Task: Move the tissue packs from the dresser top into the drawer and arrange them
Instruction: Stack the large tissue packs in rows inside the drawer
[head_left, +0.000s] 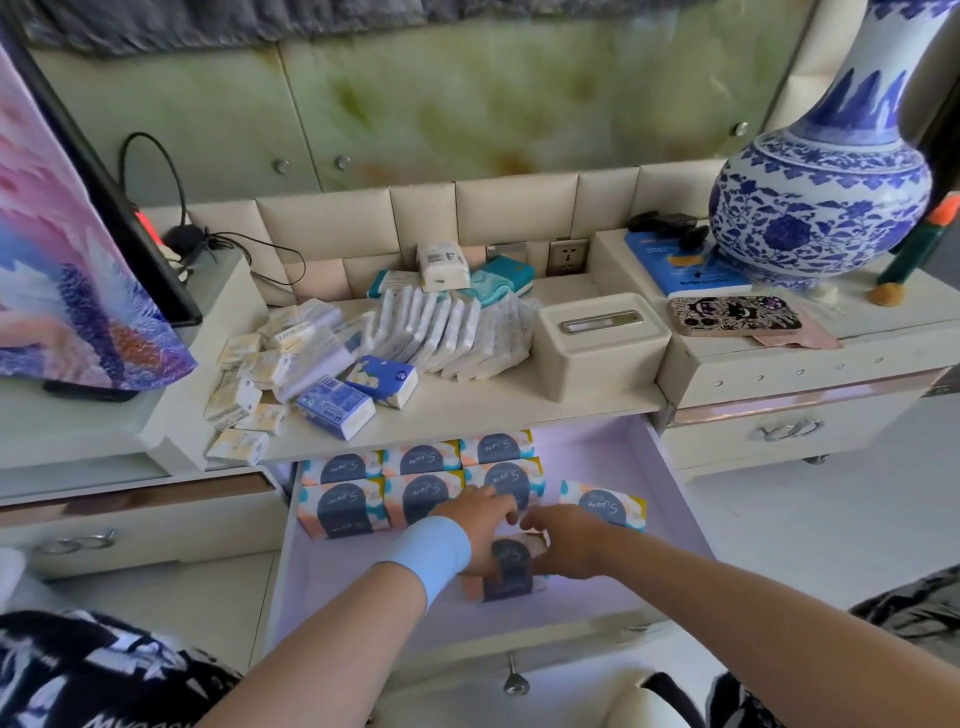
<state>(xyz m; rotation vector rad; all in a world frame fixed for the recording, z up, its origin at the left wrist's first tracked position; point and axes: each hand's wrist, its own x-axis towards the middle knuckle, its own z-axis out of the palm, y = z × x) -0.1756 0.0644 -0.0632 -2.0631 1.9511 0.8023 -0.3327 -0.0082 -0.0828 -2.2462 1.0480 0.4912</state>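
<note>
- Tissue packs on the dresser top (519, 400): I count about ten small cream packs (249, 384) at left, two blue packs (358, 395), then a fanned white row (447, 332) too blurred to count.
- Open drawer (670, 493): six navy-label packs (415, 483) in two rows of three, and a seventh (602, 504) lying askew to the right.
- Both my hands pinch an eighth pack (511, 569), left hand (478, 525) and right hand (561, 540) equally near; its long axis runs left-right, directly beneath my fingers, just in front of the rows.
</note>
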